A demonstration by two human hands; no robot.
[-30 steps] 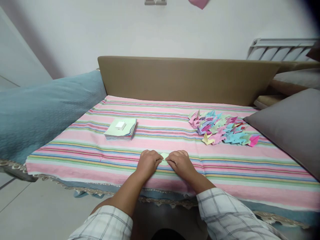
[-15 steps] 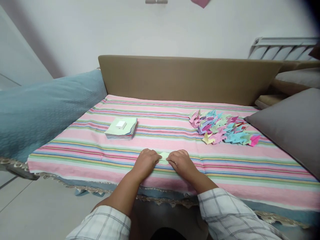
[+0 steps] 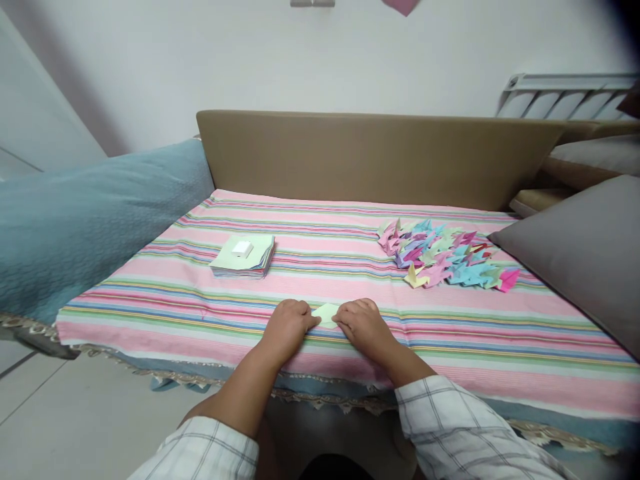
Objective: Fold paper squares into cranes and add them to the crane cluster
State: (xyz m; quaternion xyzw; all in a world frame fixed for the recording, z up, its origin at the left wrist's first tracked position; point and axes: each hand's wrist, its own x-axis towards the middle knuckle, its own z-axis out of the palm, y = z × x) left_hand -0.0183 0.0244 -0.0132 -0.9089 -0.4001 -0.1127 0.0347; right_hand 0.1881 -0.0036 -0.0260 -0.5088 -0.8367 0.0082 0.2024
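A small folded piece of light green paper (image 3: 326,315) lies on the striped cloth (image 3: 335,277), between my two hands. My left hand (image 3: 289,325) is at its left end, thumb and fingers closed at the paper's edge. On the other side my right hand (image 3: 363,327) pinches the right corner with the thumb and curled fingers. Parts of both ends of the paper are hidden under the fingertips. Farther back on the left sits a stack of square coloured paper (image 3: 255,257), with a small white block (image 3: 243,249) on top.
Several folded paper cranes (image 3: 440,257) in many colours lie in a cluster at the right. A grey cushion (image 3: 580,247) borders them. The brown backrest (image 3: 370,160) runs along the far side, and a blue-covered armrest (image 3: 115,207) stands at the left.
My left hand has shifted slightly left, and more of the paper's left end shows. My right hand stays at the right corner.
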